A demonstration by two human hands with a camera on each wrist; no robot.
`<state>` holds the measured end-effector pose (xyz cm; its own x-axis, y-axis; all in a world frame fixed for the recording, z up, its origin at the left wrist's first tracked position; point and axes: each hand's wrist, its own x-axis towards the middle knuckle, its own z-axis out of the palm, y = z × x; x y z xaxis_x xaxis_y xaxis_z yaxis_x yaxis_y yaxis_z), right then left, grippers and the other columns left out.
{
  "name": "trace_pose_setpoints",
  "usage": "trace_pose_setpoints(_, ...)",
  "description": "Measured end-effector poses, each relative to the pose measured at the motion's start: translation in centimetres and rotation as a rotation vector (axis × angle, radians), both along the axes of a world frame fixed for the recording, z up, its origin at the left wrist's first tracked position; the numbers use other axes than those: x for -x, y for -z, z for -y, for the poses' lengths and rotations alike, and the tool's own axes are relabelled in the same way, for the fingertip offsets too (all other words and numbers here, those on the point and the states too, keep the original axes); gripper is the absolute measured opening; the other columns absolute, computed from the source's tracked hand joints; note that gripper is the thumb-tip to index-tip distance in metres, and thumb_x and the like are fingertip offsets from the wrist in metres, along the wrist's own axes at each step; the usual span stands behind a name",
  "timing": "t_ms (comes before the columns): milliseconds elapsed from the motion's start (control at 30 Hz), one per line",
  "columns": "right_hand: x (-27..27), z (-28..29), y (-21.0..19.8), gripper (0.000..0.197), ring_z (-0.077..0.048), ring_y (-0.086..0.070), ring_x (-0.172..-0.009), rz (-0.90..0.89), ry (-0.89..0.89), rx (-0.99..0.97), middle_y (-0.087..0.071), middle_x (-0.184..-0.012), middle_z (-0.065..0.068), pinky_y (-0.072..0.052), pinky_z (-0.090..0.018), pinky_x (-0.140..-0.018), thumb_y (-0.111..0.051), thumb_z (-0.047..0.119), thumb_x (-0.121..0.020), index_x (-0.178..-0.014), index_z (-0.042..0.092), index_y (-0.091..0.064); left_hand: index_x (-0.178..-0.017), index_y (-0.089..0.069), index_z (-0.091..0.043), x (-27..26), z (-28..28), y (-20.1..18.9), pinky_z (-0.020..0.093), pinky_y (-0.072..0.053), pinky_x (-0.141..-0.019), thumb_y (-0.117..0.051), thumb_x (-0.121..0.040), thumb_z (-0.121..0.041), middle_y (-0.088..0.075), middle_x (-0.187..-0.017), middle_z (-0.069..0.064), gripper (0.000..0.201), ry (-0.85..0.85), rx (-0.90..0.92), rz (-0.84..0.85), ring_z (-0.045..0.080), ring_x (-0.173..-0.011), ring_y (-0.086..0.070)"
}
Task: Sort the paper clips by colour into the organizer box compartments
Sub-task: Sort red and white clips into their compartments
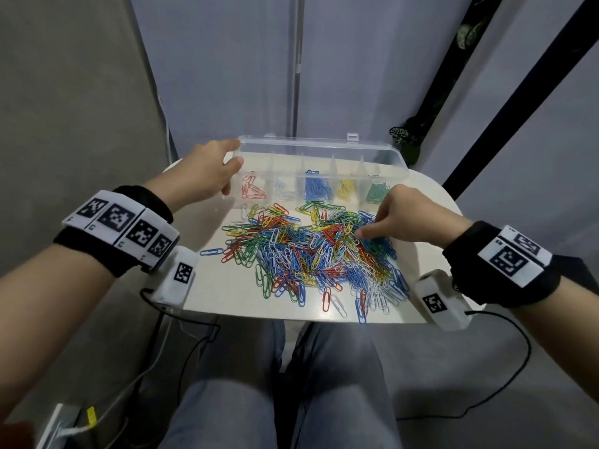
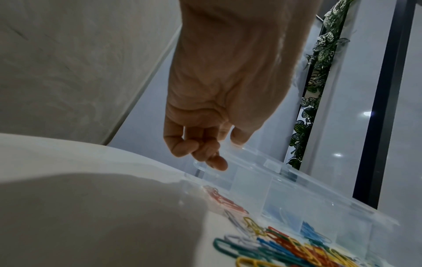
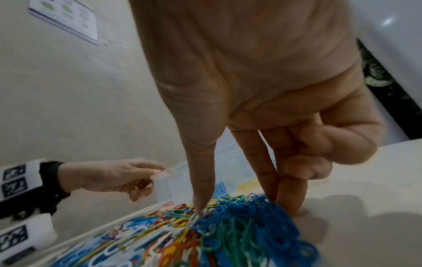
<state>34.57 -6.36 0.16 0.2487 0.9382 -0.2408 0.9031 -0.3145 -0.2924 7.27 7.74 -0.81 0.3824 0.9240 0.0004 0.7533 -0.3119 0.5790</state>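
A heap of mixed paper clips [image 1: 311,254] in red, blue, green, yellow and white lies on the white table [image 1: 227,296]. Behind it stands the clear organizer box [image 1: 324,150] with its lid up. Its compartments hold red clips [image 1: 252,189], white clips [image 1: 285,192], blue clips [image 1: 317,189], yellow clips [image 1: 346,189] and green clips [image 1: 376,192]. My left hand [image 1: 233,157] grips the box's left end, thumb inside, fingers curled round the corner [image 2: 205,153]. My right hand [image 1: 372,228] stands on the heap's right side. Its straight thumb and two fingers [image 3: 265,171] press into a bunch of blue clips [image 3: 251,225].
One blue clip [image 1: 210,252] lies apart at the heap's left. The table's front edge runs just above my knees [image 1: 291,384]. Cables [image 1: 505,384] hang from both wrist cameras. A leafy plant [image 1: 408,137] and a dark post stand behind the box on the right.
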Motion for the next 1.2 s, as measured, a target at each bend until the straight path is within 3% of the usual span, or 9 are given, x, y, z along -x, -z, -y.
trace_pose_setpoints(100, 0.1, -0.2, -0.2, 0.037, -0.027, -0.064, -0.072, 0.021, -0.036, 0.014, -0.072, -0.076, -0.012, -0.049, -0.032, -0.062, -0.086, 0.035, -0.067, -0.079, 0.001, -0.075, -0.148, -0.036, -0.019, 0.1, -0.1, 0.0, 0.036, -0.043, -0.081, -0.039, -0.103, -0.033, -0.067, -0.067, 0.003, 0.047, -0.005, 0.005, 0.006, 0.008, -0.065, -0.054)
trace_pose_setpoints(167, -0.1, -0.4, -0.4, 0.024, -0.023, -0.063, -0.07, 0.0, -0.032, 0.014, -0.072, -0.077, -0.01, -0.048, -0.029, -0.062, -0.086, 0.023, -0.069, -0.08, 0.004, -0.077, -0.148, -0.036, -0.02, 0.2, -0.2, 0.1, 0.035, -0.043, -0.079, -0.039, -0.103, -0.033, -0.067, -0.066, 0.002, 0.047, -0.007, 0.006, 0.011, 0.008, -0.064, -0.054)
trace_pose_setpoints(300, -0.8, -0.4, -0.6, 0.005, -0.019, -0.051, -0.057, -0.129, 0.035, -0.003, -0.065, -0.059, -0.005, -0.038, -0.019, -0.045, -0.081, 0.006, -0.07, -0.074, 0.008, -0.077, -0.148, -0.036, -0.019, 0.1, -0.2, 0.2, 0.033, -0.041, -0.078, -0.04, -0.103, -0.032, -0.067, -0.066, 0.002, 0.047, 0.0, 0.003, 0.016, 0.008, -0.063, -0.054)
trace_pose_setpoints(467, -2.2, -0.3, -1.1, 0.007, -0.018, -0.044, -0.057, -0.405, 0.166, -0.051, -0.063, -0.066, -0.017, -0.038, -0.025, -0.05, -0.082, 0.0, -0.067, -0.071, 0.002, -0.076, -0.148, -0.036, -0.017, 0.2, -0.1, 0.1, 0.033, -0.039, -0.079, -0.039, -0.103, -0.031, -0.066, -0.066, 0.002, 0.047, 0.013, -0.004, 0.016, 0.007, -0.064, -0.054)
trace_pose_setpoints(600, -2.6, -0.5, -2.0, 0.01, -0.013, -0.045, -0.052, -0.603, 0.22, -0.1, -0.064, -0.063, -0.013, -0.039, -0.023, -0.047, -0.077, -0.005, -0.073, -0.078, -0.009, -0.07, -0.148, -0.035, -0.017, 0.2, -0.2, 0.2, 0.034, -0.039, -0.08, -0.039, -0.103, -0.031, -0.066, -0.066, 0.002, 0.047, 0.015, -0.002, 0.024, 0.006, -0.064, -0.054)
trace_pose_setpoints(767, -2.7, -1.0, -2.9, 0.005, -0.012, -0.046, -0.054, -0.729, 0.236, -0.125, -0.065, -0.058, -0.005, -0.041, -0.021, -0.048, -0.074, -0.004, -0.075, -0.076, -0.004, -0.07, -0.149, -0.034, -0.018, 0.2, -0.1, 0.1, 0.03, -0.037, -0.076, -0.039, -0.103, -0.031, -0.068, -0.069, 0.004, 0.048, 0.019, 0.005, 0.025, 0.004, -0.065, -0.054)
trace_pose_setpoints(967, 0.4, -3.6, -4.5, 0.007, -0.01, -0.046, -0.054, -0.782, 0.176, -0.279, -0.069, -0.067, -0.007, -0.04, -0.023, -0.05, -0.075, 0.002, -0.076, -0.08, -0.002, -0.071, -0.15, -0.033, -0.016, 0.1, -0.2, 0.1, 0.031, -0.038, -0.079, -0.038, -0.104, -0.031, -0.069, -0.072, 0.007, 0.048, 0.032, 0.015, 0.028, 0.011, -0.069, -0.056)
trace_pose_setpoints(1200, 3.9, -8.3, -4.1, 0.012, -0.007, -0.039, -0.041, -0.629, 0.199, -0.392, -0.059, -0.043, 0.007, -0.028, -0.018, -0.041, -0.073, -0.003, -0.076, -0.086, -0.007, -0.068, -0.15, -0.031, -0.017, 0.2, 0.0, -0.1, 0.029, -0.037, -0.077, -0.038, -0.104, -0.032, -0.068, -0.073, 0.007, 0.049, 0.037, 0.012, 0.016, 0.007, -0.067, -0.055)
